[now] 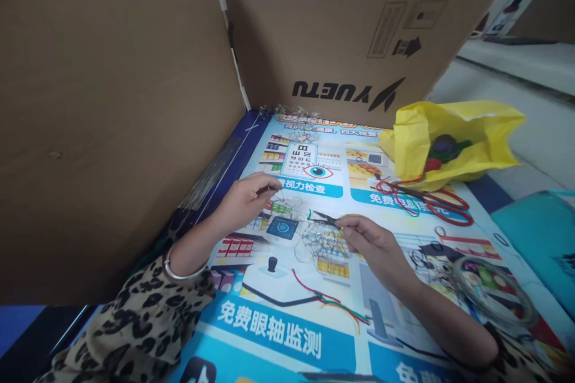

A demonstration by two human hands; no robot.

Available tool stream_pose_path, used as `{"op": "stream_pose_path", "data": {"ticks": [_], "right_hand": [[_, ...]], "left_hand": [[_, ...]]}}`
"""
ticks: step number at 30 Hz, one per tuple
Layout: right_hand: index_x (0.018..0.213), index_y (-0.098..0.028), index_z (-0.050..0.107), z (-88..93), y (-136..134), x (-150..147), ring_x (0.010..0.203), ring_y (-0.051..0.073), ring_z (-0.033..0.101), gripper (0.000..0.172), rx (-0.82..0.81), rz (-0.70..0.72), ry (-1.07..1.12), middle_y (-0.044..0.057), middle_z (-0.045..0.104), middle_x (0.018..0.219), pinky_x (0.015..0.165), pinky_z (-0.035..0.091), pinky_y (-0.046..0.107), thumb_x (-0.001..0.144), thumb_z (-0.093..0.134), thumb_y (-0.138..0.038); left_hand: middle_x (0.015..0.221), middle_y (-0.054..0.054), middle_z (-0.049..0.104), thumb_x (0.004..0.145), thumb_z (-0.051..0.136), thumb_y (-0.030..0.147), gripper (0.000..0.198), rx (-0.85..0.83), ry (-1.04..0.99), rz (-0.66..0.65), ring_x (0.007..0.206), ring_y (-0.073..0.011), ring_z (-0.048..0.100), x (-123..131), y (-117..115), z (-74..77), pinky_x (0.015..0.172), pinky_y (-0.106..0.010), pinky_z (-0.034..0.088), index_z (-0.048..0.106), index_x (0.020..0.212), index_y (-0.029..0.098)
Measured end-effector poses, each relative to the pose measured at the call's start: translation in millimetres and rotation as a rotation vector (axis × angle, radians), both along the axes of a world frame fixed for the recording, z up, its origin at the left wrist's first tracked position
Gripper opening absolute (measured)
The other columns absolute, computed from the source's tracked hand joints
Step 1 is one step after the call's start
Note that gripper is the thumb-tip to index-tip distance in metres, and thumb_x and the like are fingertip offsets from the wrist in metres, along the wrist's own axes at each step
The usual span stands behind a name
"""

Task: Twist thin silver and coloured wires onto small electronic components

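Observation:
My left hand [256, 194] is closed in a pinch at the left, with thin wire between the fingertips. A loose tangle of fine wire [287, 208] hangs just beneath it. My right hand [375, 242] grips a small dark-jawed pointed tool [329, 219], its jaws slightly apart and aimed left. Whether it is pliers or scissors I cannot tell. Close to its tips is a short green thread [309, 214]. Another wire tangle [318, 242] lies below the tool. Nearer to me are red, green and orange threads [330, 299] on the printed sheet.
Cardboard walls [112, 102] close off the left and back. At right stand an opened yellow bag [467, 119] with coloured balls of thread, red-handled scissors [449, 206], a wire coil [494, 290] and a teal pouch [539, 245]. Straight wires [211, 176] lie along the left edge.

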State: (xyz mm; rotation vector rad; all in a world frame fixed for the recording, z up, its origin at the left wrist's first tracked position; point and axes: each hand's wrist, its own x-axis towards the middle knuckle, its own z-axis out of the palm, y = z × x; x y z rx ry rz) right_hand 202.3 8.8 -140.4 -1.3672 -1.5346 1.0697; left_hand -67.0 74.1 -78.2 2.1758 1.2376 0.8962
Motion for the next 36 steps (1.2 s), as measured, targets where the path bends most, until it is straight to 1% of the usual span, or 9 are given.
{"op": "stream_pose_path", "data": {"ticks": [5,9,13,20,24,26,27,30,36], "right_hand": [[0.095,-0.020,0.063,2.7,1,0,0.056,0.011,0.047,0.024,-0.007,-0.004,-0.006,-0.001,0.054,0.065,0.053,0.042,0.024,0.084,0.053,-0.038],[0.093,-0.019,0.063,5.6,3,2,0.056,0.011,0.048,0.023,0.000,-0.017,-0.007,-0.002,0.053,0.063,0.052,0.043,0.023,0.083,0.053,-0.038],[0.094,-0.019,0.063,7.6,3,2,0.054,0.011,0.047,0.023,0.004,-0.008,-0.034,-0.002,0.053,0.063,0.050,0.041,0.022,0.083,0.052,-0.036],[0.083,-0.019,0.057,11.9,-5,-2,0.055,0.010,0.047,0.010,0.132,0.011,-0.226,-0.002,0.052,0.064,0.051,0.041,0.022,0.076,0.056,-0.027],[0.071,-0.020,0.053,10.4,-9,-3,0.056,0.011,0.048,0.013,0.182,0.019,-0.407,-0.001,0.054,0.070,0.054,0.041,0.024,0.072,0.063,-0.029],[0.069,-0.020,0.055,9.7,-11,-4,0.059,0.012,0.050,0.009,0.181,0.039,-0.451,0.000,0.054,0.072,0.056,0.042,0.025,0.072,0.061,-0.026],[0.069,-0.020,0.056,9.6,-12,-5,0.060,0.012,0.051,0.007,0.174,0.047,-0.444,0.000,0.055,0.072,0.056,0.043,0.025,0.074,0.059,-0.023],[0.067,-0.020,0.056,12.0,-13,-7,0.059,0.011,0.052,0.010,0.139,0.039,-0.343,0.000,0.056,0.069,0.054,0.043,0.023,0.076,0.053,-0.019],[0.071,-0.019,0.055,22.0,-12,-6,0.057,0.011,0.048,0.009,-0.036,0.029,-0.030,-0.002,0.054,0.064,0.053,0.039,0.023,0.077,0.055,-0.025]], "left_hand": [[0.091,-0.002,0.065,0.085,0.046,0.018,0.017,0.027,0.005,-0.054,0.087,-0.0145,0.059,-3,0,0.1,0.080,-0.026,0.045,0.063,0.090,0.020],[0.092,-0.002,0.065,0.086,0.047,0.023,0.016,0.020,0.000,-0.044,0.088,-0.0148,0.059,-1,-1,2.2,0.081,-0.026,0.045,0.063,0.090,0.021],[0.091,-0.002,0.065,0.086,0.048,0.022,0.015,0.024,0.009,-0.032,0.087,-0.0150,0.059,0,-1,2.0,0.081,-0.026,0.045,0.063,0.089,0.020],[0.092,-0.002,0.065,0.085,0.049,0.023,0.015,0.036,0.033,-0.013,0.087,-0.0155,0.059,-2,-1,1.0,0.081,-0.026,0.046,0.063,0.090,0.021],[0.093,-0.002,0.065,0.084,0.050,0.025,0.016,0.028,0.043,0.004,0.089,-0.0166,0.059,-1,-1,2.4,0.083,-0.027,0.047,0.063,0.090,0.021],[0.093,-0.002,0.066,0.083,0.050,0.026,0.016,0.023,0.040,0.012,0.089,-0.0169,0.060,0,-1,2.9,0.083,-0.028,0.047,0.063,0.090,0.021],[0.092,-0.002,0.066,0.083,0.050,0.026,0.015,0.022,0.038,0.016,0.089,-0.0170,0.060,0,-1,3.0,0.083,-0.028,0.047,0.063,0.089,0.021],[0.091,-0.002,0.066,0.083,0.050,0.025,0.015,0.026,0.035,0.014,0.088,-0.0168,0.060,0,-2,2.6,0.082,-0.028,0.047,0.063,0.088,0.021],[0.093,-0.002,0.065,0.084,0.050,0.022,0.014,0.045,0.037,-0.007,0.088,-0.0154,0.059,-1,-1,0.4,0.083,-0.026,0.046,0.063,0.090,0.021]]}}
